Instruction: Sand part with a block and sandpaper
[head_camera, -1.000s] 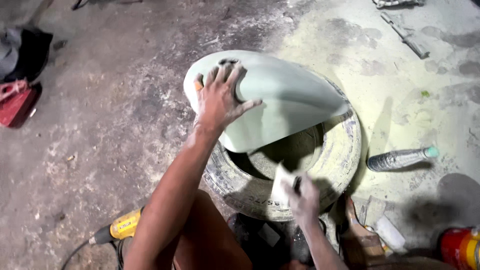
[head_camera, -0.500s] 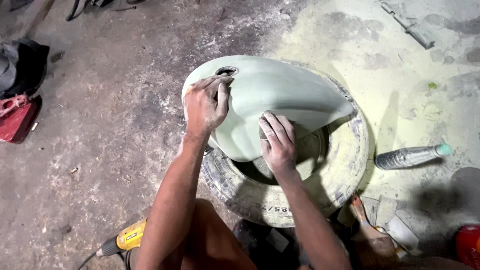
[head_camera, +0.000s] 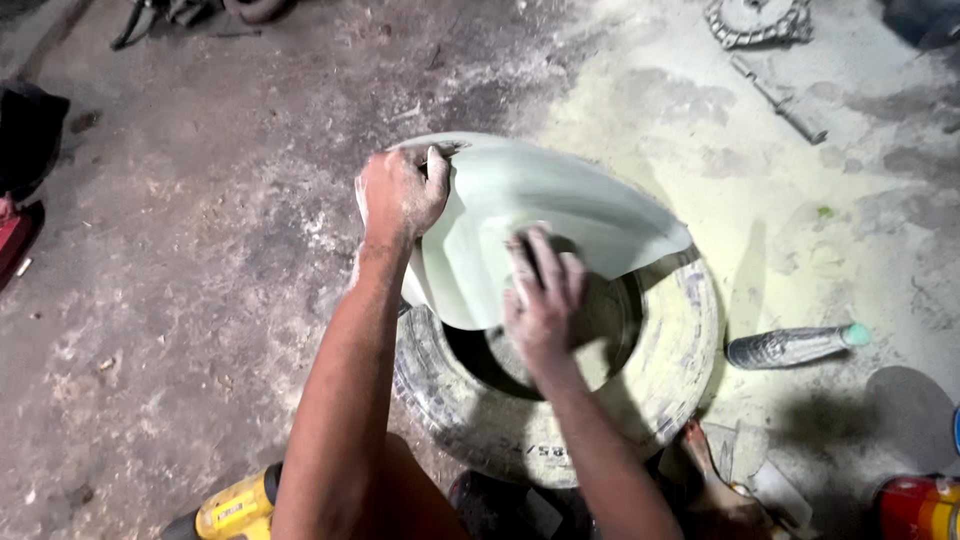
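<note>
Pale green fender panel (head_camera: 580, 205) resting on a tyre (head_camera: 665, 385).
Left hand (head_camera: 400, 195) curls closed over its far-left edge; right hand (head_camera: 545, 295) presses flat, fingers spread, on its face.

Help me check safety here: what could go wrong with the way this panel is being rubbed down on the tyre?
The pale green panel only rests on the tyre, steadied by the left hand; it might slip under the right hand. Bare hands near its thin edge could get cut. Pale dust coats the floor, so breathing it seems likely.
</note>
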